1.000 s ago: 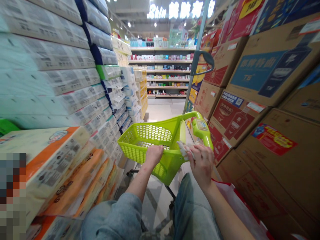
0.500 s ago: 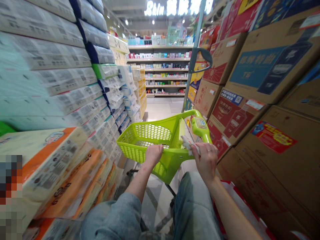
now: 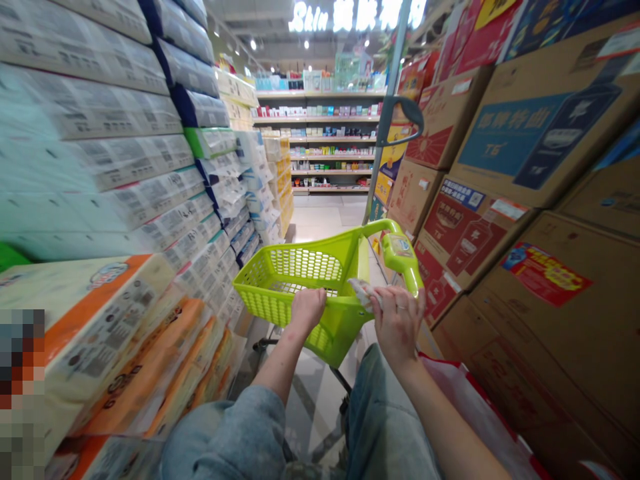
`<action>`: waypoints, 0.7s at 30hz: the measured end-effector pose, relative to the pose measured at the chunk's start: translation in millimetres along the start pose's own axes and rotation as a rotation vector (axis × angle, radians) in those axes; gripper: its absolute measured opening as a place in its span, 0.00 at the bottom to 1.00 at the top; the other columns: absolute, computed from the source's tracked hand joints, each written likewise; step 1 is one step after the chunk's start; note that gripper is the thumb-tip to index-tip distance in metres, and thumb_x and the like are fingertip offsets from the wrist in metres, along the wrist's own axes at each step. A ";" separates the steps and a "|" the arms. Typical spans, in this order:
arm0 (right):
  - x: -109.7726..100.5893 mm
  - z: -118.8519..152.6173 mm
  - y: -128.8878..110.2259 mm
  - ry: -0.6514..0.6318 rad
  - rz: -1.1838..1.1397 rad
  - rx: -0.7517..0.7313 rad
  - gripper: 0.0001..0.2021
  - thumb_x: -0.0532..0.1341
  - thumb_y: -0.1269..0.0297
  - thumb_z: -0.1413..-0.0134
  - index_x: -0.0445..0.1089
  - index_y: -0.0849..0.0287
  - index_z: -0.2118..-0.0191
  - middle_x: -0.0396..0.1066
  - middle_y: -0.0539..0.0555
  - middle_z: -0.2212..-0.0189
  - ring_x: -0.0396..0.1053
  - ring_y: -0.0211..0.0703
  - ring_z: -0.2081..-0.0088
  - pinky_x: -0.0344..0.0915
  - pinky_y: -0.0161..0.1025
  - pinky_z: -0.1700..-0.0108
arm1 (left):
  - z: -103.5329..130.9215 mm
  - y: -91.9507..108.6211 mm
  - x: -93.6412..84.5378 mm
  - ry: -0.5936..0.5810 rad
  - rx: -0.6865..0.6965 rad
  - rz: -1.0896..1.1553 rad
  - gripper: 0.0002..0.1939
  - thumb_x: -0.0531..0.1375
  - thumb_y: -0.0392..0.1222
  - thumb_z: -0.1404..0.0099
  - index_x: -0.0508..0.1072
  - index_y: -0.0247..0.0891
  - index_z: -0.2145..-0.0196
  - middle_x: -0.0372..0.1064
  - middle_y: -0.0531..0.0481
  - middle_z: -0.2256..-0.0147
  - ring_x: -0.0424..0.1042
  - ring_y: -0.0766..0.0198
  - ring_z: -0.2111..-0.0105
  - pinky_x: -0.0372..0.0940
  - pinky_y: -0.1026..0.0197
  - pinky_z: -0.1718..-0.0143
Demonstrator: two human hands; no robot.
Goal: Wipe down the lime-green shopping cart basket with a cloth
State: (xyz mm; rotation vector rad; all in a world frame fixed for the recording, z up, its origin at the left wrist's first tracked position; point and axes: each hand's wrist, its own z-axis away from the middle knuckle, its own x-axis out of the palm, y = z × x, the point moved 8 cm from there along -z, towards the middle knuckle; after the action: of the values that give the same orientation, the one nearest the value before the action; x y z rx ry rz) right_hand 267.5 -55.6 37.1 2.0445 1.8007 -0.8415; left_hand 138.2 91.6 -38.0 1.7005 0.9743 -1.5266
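Note:
A lime-green shopping cart (image 3: 325, 327) with a perforated basket stands in front of my knees, its handle (image 3: 400, 250) toward the right. My left hand (image 3: 307, 310) is closed over the near rim of the basket. Between the fingers of my right hand (image 3: 400, 323) is a crumpled whitish cloth (image 3: 361, 292) with coloured specks; whether it is cloth or tissue is hard to say. That hand presses it against the cart's near rim, close to the lower end of the handle. My right palm is hidden.
Wrapped paper packs (image 3: 135, 160) are stacked high along the left. Cardboard cartons (image 3: 505, 140) form a wall on the right. A grey pole with a loop handle (image 3: 403, 123) rises behind the cart. Shelves of small goods (image 3: 330, 120) stand at the far end of the aisle.
My right hand has slid left along the cart's near rim, away from the handle, carrying the cloth with it. My left hand and the cart look the same.

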 end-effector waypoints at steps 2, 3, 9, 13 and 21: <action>3.6 -1.1 -1.4 -0.034 0.030 -0.011 0.11 0.50 0.61 0.41 0.68 0.58 0.60 0.68 0.56 0.65 0.60 0.46 0.58 0.46 0.47 0.45 | 0.0 0.5 -0.4 -0.001 0.002 0.006 0.22 0.38 0.38 0.32 0.71 0.35 0.66 0.72 0.42 0.66 0.70 0.59 0.64 0.61 0.57 0.61; 5.4 -3.3 -0.9 -0.053 0.049 -0.015 0.12 0.50 0.61 0.41 0.68 0.58 0.62 0.67 0.56 0.67 0.60 0.46 0.59 0.47 0.47 0.46 | -0.2 1.4 -1.0 0.001 0.008 0.005 0.22 0.38 0.37 0.32 0.71 0.35 0.66 0.72 0.42 0.67 0.70 0.58 0.64 0.61 0.56 0.61; 8.9 -20.4 12.9 -0.016 0.179 -0.031 0.14 0.51 0.59 0.42 0.67 0.59 0.72 0.65 0.55 0.74 0.58 0.44 0.67 0.50 0.42 0.58 | -1.5 12.5 -3.8 -0.002 0.011 0.015 0.24 0.37 0.40 0.31 0.71 0.34 0.65 0.72 0.42 0.68 0.71 0.59 0.65 0.61 0.57 0.61; 7.6 -23.4 30.0 0.039 0.189 -0.030 0.14 0.51 0.58 0.43 0.68 0.59 0.73 0.66 0.54 0.76 0.58 0.43 0.69 0.49 0.41 0.60 | 3.8 23.5 -7.7 0.050 -0.027 0.107 0.31 0.33 0.44 0.30 0.73 0.35 0.69 0.73 0.41 0.68 0.71 0.59 0.65 0.60 0.58 0.61; 3.3 -27.2 47.5 0.032 0.173 -0.028 0.15 0.52 0.60 0.44 0.66 0.60 0.77 0.67 0.54 0.77 0.59 0.42 0.70 0.49 0.40 0.61 | 14.4 33.9 -7.2 0.043 0.084 0.199 0.34 0.33 0.51 0.31 0.75 0.37 0.70 0.74 0.43 0.69 0.72 0.59 0.66 0.60 0.61 0.65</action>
State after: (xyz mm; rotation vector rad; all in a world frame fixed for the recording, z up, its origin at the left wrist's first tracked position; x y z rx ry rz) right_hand 320.1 -45.8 49.0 2.1693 1.6131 -0.7341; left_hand 159.4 61.1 -32.9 1.8367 0.7460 -1.4237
